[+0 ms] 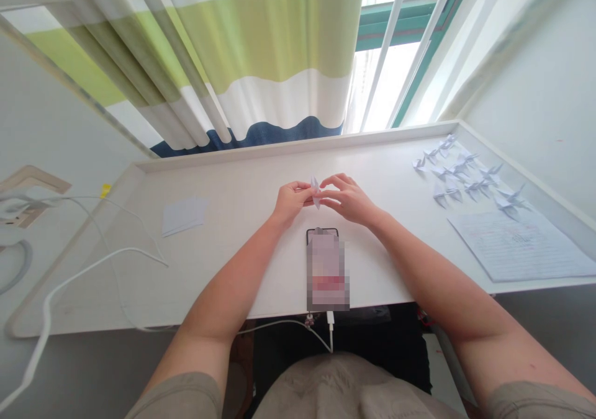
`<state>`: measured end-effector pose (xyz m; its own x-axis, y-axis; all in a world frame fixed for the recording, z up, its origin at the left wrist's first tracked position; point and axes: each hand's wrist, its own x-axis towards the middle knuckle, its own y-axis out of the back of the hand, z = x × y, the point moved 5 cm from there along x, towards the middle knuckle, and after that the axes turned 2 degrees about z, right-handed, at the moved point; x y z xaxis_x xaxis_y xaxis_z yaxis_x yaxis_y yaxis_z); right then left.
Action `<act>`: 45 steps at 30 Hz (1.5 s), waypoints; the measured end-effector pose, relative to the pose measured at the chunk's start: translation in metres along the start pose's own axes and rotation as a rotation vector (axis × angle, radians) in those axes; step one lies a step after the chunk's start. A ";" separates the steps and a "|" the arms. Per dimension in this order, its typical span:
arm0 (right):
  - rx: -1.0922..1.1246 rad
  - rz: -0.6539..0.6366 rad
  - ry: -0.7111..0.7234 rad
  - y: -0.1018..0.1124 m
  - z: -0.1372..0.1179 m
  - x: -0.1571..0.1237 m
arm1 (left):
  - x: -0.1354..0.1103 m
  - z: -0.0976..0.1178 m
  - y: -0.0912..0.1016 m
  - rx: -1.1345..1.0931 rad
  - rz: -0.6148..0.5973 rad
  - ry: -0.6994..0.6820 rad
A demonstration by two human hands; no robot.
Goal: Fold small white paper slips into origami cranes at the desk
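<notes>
My left hand [292, 200] is closed in a pinch on a small piece of folded white paper [315, 190], held a little above the desk. From the other side, the fingertips of my right hand [347, 198] meet the paper's right edge, thumb and fingers bent round it. Its exact folds are too small to make out. Just below the hands lies a phone [326, 270] with a blurred screen and a white charging cable [331, 327] plugged into its near end.
Several folded paper cranes [465, 174] stand at the desk's right end, beyond a printed sheet stack [516, 248]. Flat paper squares [185, 215] lie on the left. White cables [93, 271] cross the left side. A raised rim [298, 148] borders the white desk [242, 245], below curtains [261, 46].
</notes>
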<state>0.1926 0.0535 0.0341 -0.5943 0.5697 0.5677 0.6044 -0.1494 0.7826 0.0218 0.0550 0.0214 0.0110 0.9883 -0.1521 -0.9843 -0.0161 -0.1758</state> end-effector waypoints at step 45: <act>0.214 -0.003 -0.048 0.003 -0.001 0.000 | 0.004 -0.008 0.002 -0.004 -0.103 0.177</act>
<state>0.1937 0.0520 0.0365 -0.5733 0.6081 0.5491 0.7049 0.0245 0.7088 0.0216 0.0577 0.0122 0.1428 0.9428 -0.3011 -0.9756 0.0828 -0.2032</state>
